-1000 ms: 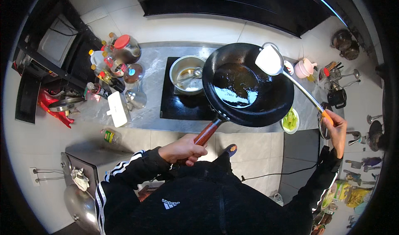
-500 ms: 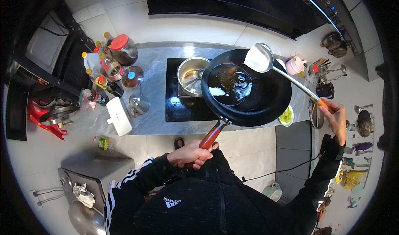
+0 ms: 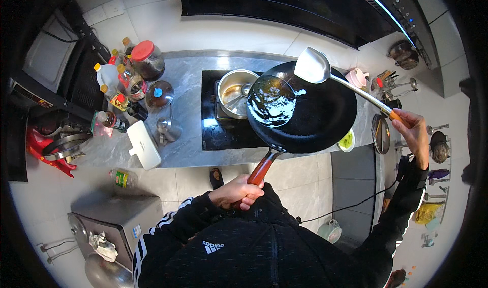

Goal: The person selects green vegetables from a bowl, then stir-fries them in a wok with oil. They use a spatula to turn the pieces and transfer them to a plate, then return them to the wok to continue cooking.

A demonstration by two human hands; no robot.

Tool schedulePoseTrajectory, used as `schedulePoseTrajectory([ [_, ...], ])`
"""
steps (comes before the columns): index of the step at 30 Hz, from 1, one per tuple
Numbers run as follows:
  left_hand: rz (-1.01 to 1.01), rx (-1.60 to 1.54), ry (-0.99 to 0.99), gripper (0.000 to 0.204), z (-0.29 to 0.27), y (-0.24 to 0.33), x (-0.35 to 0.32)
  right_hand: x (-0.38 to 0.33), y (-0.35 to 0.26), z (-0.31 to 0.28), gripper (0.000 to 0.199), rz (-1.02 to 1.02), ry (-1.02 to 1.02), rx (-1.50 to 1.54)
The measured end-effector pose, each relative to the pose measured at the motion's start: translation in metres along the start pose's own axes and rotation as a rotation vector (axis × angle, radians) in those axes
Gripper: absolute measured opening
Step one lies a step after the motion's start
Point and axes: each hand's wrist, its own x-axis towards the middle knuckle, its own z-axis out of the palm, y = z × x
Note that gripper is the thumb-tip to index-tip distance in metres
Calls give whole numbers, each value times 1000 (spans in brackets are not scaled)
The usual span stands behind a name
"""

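My left hand (image 3: 236,192) grips the reddish wooden handle (image 3: 260,170) of a large black wok (image 3: 315,112), held tilted above the black cooktop (image 3: 219,130). A pool of shiny oil (image 3: 272,102) sits at the wok's left side. My right hand (image 3: 414,133) holds the orange end of a long metal spatula (image 3: 315,66), whose flat blade hovers over the wok's far rim. A steel pot (image 3: 235,92) stands on the cooktop, just left of the wok.
Bottles and jars (image 3: 127,82) crowd the grey counter's left end, with a glass lid (image 3: 158,94) and a white box (image 3: 143,144). A small bowl of green food (image 3: 346,141) sits by the wok's right edge. A metal bin (image 3: 109,227) stands on the floor.
The wok has tilted and the oil has run to its left side. The spatula blade has stayed at the far rim. My head has moved, shifting the whole view.
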Motion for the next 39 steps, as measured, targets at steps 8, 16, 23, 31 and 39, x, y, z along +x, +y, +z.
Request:
schedulePoseTrajectory([
  [8,23,-83,-64,21,-4,3,-5,12,-21,2,35,-16,-51,-4],
  [16,27,-138,-122,22,-7,7,-8,22,-47,4,37,-56,-57,-89],
  [23,40,-193,-191,22,-12,11,-10,27,-76,9,35,-95,-62,-112],
  [31,35,-241,-260,23,-18,13,-8,30,-99,14,33,-186,-31,-232],
  [39,41,-257,-330,22,-25,14,-7,33,-114,18,33,-252,11,-242],
])
